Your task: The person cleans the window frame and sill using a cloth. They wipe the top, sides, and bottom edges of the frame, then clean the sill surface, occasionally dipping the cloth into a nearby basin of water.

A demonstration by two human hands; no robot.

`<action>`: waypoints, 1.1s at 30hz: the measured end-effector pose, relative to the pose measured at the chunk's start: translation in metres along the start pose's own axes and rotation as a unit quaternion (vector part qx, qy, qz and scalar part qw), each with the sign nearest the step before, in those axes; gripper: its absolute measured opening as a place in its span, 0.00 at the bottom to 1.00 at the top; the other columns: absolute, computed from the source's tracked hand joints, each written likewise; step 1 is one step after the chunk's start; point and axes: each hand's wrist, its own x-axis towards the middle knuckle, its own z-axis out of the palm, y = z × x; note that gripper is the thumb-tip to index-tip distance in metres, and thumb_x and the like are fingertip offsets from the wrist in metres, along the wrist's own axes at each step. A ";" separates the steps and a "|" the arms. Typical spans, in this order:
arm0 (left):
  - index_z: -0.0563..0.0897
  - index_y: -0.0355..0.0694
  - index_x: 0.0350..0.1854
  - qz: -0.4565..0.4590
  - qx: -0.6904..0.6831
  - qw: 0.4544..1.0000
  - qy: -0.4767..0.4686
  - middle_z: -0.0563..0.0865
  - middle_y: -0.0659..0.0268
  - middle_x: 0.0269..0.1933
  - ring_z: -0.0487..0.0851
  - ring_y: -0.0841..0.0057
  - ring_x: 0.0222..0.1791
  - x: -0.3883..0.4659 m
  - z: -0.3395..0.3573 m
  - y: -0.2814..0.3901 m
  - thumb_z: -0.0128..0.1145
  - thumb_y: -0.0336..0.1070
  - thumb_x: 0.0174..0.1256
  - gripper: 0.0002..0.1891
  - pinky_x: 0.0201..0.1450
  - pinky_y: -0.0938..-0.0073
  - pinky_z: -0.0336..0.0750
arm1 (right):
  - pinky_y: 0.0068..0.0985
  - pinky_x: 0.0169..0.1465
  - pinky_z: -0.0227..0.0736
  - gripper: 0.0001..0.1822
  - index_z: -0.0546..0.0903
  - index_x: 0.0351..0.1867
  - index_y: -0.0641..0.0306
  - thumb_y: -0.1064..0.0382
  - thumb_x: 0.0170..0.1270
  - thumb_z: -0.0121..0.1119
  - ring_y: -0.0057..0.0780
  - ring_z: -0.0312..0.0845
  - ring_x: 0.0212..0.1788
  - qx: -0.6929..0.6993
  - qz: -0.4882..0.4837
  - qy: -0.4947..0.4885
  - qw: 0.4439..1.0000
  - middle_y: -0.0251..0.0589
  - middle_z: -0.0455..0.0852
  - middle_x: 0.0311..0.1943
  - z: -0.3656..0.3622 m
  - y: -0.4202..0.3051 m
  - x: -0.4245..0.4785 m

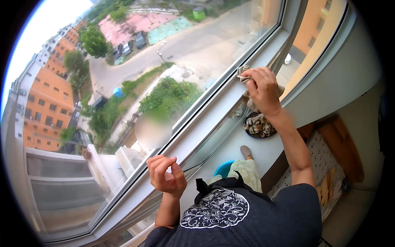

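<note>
My right hand (264,89) grips a crumpled grey-beige cloth (243,73), part of it pressed against the white window frame (213,103) beside the glass and part hanging below the palm. At the lower left, my left hand (166,176) is raised over the same frame with its fingers curled; no object shows in it, and whether it touches the frame I cannot tell. The large window pane (172,40) lies along the far side of the frame, with a street and buildings visible through it.
On the white sill below my right arm stands a dark bowl of shrivelled brownish pieces (260,125). A blue basin (224,169) is near my legs, beside a slippered foot (246,152). Further right are a wooden piece (342,148) and yellowish gloves (325,188) on a speckled surface.
</note>
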 end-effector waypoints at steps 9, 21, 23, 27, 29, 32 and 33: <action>0.79 0.33 0.38 0.005 0.011 1.000 0.005 0.80 0.61 0.33 0.76 0.68 0.34 0.002 -0.011 0.001 0.55 0.21 0.63 0.04 0.41 0.68 0.73 | 0.31 0.55 0.68 0.16 0.85 0.45 0.54 0.63 0.53 0.65 0.29 0.80 0.55 0.223 -0.250 -0.114 0.935 0.29 0.86 0.46 0.042 -0.172 -0.069; 0.80 0.33 0.36 -0.025 -0.001 1.000 0.005 0.82 0.60 0.33 0.78 0.69 0.33 0.001 -0.007 0.000 0.55 0.21 0.60 0.05 0.41 0.69 0.74 | 0.34 0.57 0.70 0.10 0.87 0.39 0.57 0.65 0.63 0.55 0.38 0.80 0.50 -0.041 0.018 0.031 0.999 0.33 0.89 0.42 -0.004 0.062 0.016; 0.80 0.34 0.37 -0.019 -0.001 1.000 -0.017 0.82 0.60 0.33 0.78 0.69 0.33 0.003 -0.002 0.001 0.55 0.21 0.60 0.05 0.41 0.69 0.74 | 0.36 0.56 0.73 0.09 0.87 0.38 0.59 0.67 0.63 0.55 0.39 0.80 0.48 -0.076 0.015 0.052 0.996 0.34 0.89 0.42 0.004 0.054 0.011; 0.80 0.34 0.37 -0.013 -0.016 0.998 -0.056 0.83 0.60 0.33 0.79 0.67 0.34 0.008 0.015 -0.001 0.56 0.23 0.60 0.04 0.41 0.69 0.74 | 0.36 0.55 0.76 0.14 0.84 0.45 0.60 0.68 0.55 0.62 0.39 0.82 0.50 0.108 -0.110 -0.006 0.988 0.38 0.85 0.48 0.012 -0.029 -0.024; 0.83 0.36 0.38 -0.011 -0.024 0.996 -0.087 0.85 0.61 0.34 0.81 0.64 0.34 0.015 0.029 -0.001 0.60 0.22 0.56 0.08 0.41 0.67 0.75 | 0.33 0.56 0.72 0.13 0.85 0.44 0.55 0.68 0.56 0.63 0.34 0.81 0.54 0.093 -0.244 -0.055 0.964 0.32 0.85 0.46 0.019 -0.044 -0.033; 0.83 0.35 0.37 0.001 -0.036 0.988 -0.150 0.85 0.60 0.35 0.81 0.64 0.36 0.030 0.055 0.009 0.59 0.22 0.58 0.06 0.43 0.67 0.75 | 0.33 0.57 0.71 0.11 0.85 0.42 0.54 0.67 0.58 0.61 0.34 0.81 0.53 0.141 -0.225 -0.073 0.961 0.31 0.86 0.44 0.019 -0.018 -0.024; 0.83 0.35 0.38 0.003 -0.038 0.985 -0.169 0.85 0.59 0.35 0.81 0.63 0.37 0.034 0.064 0.011 0.59 0.22 0.58 0.07 0.44 0.67 0.75 | 0.34 0.57 0.71 0.09 0.85 0.41 0.54 0.66 0.58 0.61 0.35 0.81 0.53 0.143 -0.221 -0.076 0.962 0.31 0.86 0.43 0.019 -0.010 -0.020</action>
